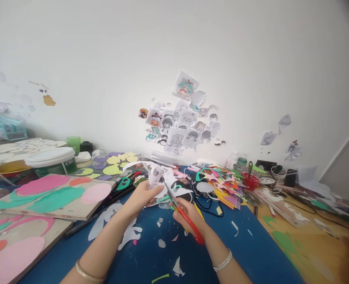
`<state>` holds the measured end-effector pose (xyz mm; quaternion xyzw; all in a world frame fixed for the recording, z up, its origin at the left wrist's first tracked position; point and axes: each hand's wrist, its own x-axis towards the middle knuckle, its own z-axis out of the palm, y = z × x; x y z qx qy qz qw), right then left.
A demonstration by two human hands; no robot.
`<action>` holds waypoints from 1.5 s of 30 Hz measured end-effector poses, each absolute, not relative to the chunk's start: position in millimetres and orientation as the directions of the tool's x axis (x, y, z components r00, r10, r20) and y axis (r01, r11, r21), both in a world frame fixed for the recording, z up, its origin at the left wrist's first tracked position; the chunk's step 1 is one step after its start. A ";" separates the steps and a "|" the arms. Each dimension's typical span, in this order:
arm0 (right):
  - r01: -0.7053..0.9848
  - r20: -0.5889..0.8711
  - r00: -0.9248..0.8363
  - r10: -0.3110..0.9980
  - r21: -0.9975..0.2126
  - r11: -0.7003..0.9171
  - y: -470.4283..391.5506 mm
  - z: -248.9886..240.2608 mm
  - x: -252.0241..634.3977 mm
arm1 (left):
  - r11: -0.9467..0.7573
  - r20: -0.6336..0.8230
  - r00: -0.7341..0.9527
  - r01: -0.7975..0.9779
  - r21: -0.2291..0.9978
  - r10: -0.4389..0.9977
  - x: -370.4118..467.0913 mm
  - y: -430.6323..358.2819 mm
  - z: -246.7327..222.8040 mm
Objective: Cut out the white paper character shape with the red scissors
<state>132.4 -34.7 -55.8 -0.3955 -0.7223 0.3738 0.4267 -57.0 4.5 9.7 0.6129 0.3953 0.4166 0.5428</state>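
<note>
My left hand (146, 194) pinches a white cut-out sheet (159, 175) with holes and curling strips, held up over the blue table surface (145, 236). Red-handled scissors (189, 223) are in my right hand (188, 215), its fingers wrapped round the handles. Their blades point up and to the left and reach the lower edge of the white sheet. Small paper scraps (162, 243) lie on the blue surface below both hands. White cut pieces (130, 232) rest beside my left forearm.
Boards with pink and green shapes (56, 197) stand at left, near a white-lidded tub (50, 157). A pile of coloured paper (226, 185) is right of centre. Bottles (241, 162) and a red bowl (250, 181) sit behind. Drawings (188, 118) cover part of the wall.
</note>
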 end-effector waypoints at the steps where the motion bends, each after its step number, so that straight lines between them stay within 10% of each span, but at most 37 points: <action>1: 0.256 0.314 -0.325 0.892 -0.879 0.403 -34.1 -56.6 132.8 | -0.092 0.071 0.365 0.039 0.995 0.928 -58.9 5.7 10.1; 15: 0.242 0.371 -0.186 0.910 -0.880 0.408 -28.4 -63.4 129.2 | -0.012 0.110 0.578 -0.170 0.985 0.809 -87.1 15.3 17.9; 24: 0.150 0.476 -0.047 0.878 -0.865 0.478 -25.0 -62.0 127.8 | -0.173 0.018 0.955 0.036 0.984 0.297 -77.3 9.8 3.6; 32: 0.151 0.506 -0.075 0.859 -0.846 0.512 -26.7 -60.9 120.1 | -0.228 0.239 0.501 -0.084 0.970 0.832 -21.0 3.0 -23.9; 39: 0.158 0.461 -0.100 0.882 -0.867 0.472 -28.3 -62.2 118.6 | 0.227 -0.054 0.418 -0.376 0.899 0.907 -12.3 1.2 -31.8; 45: 0.205 0.462 -0.072 0.884 -0.860 0.466 -26.2 -66.5 120.3 | 0.053 0.109 0.316 -0.462 0.886 0.943 -6.2 5.1 -40.3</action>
